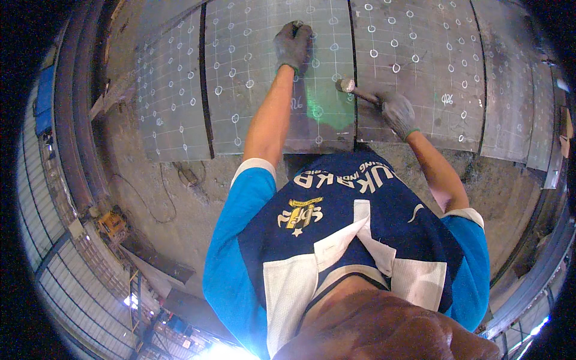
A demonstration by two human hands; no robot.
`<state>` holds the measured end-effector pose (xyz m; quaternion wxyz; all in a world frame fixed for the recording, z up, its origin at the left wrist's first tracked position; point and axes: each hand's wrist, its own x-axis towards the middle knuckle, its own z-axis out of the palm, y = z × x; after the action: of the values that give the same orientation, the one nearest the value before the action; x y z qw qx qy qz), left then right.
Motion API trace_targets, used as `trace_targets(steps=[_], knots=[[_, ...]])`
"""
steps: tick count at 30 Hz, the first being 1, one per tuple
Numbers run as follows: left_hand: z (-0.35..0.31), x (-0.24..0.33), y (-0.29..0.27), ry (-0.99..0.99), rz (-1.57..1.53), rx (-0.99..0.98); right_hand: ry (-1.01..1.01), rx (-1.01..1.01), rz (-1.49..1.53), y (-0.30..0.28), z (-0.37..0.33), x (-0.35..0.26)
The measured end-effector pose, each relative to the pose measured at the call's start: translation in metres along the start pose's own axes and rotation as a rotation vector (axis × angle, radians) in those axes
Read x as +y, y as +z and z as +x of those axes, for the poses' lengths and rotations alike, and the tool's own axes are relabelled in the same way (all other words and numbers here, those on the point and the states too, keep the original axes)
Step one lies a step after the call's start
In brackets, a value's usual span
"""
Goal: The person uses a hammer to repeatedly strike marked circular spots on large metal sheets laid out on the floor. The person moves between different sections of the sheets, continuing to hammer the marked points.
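Note:
In a grey work glove, my left hand (293, 47) is closed over the second steel plate (240, 138) from the left. Whatever its fingers grip is too hidden to name. My right hand (397, 114), gloved too, is wrapped round the handle of a hammer (346, 85). The hammer's head points left, near the gap between two plates, to the right of and nearer than my left hand. Chalk lines and small chalk circles cover the plates in a grid.
More marked plates lie alongside, including the right-hand plate (438, 126), with dark gaps between them. A yellow machine (112, 224) stands on the floor at left, and a thin cable (174, 207) trails there. Long steel beams (75, 120) run along the left side.

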<state>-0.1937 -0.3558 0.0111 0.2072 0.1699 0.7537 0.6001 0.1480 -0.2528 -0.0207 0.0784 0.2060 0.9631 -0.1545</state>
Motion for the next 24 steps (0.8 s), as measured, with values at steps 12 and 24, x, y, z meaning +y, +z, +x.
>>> trace_targets(steps=[12,24], knots=[[0.016,-0.027,0.002,0.011,0.087,-0.016,-0.007,-0.002,0.081,-0.003,0.002,-0.001],[0.001,-0.001,0.006,0.075,0.261,-0.025,-0.068,0.117,0.250,-0.009,0.025,0.004]])
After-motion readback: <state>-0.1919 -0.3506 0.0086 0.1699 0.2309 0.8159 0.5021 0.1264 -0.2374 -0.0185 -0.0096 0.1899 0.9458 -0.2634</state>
